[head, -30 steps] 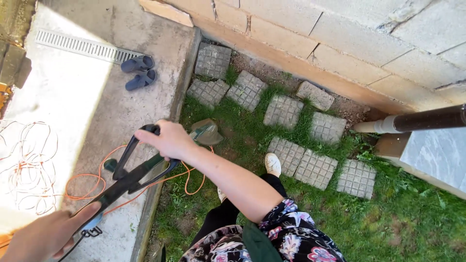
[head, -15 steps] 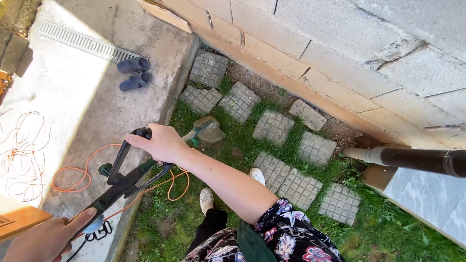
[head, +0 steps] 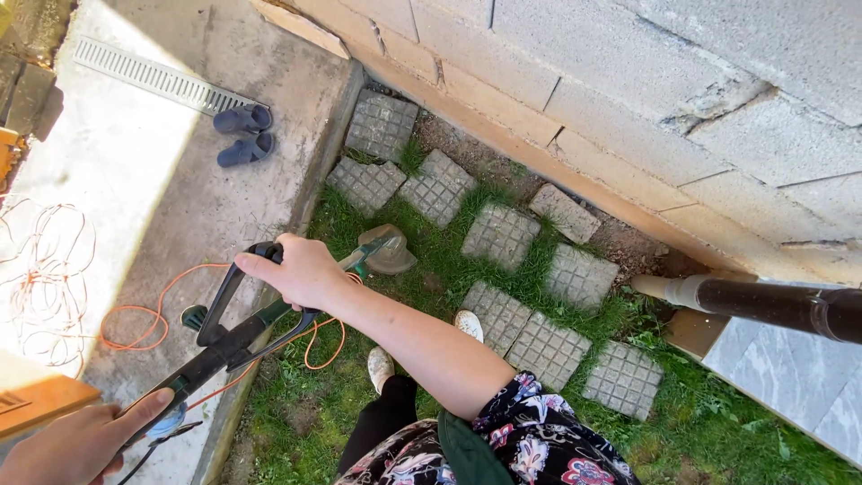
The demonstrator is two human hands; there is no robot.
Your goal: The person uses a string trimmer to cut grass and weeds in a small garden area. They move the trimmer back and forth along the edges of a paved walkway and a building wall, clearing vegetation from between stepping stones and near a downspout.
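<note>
You stand on grass (head: 718, 431) set with square paving stones (head: 499, 235), a block wall (head: 628, 81) to your right and a concrete slab (head: 180, 180) to your left, its kerb beside your feet. The string trimmer (head: 269, 314) slants down to its head (head: 388, 251) on the grass by the kerb. Your right hand (head: 301, 271) grips the loop handle; your left hand (head: 81, 445) wraps the rear grip.
</note>
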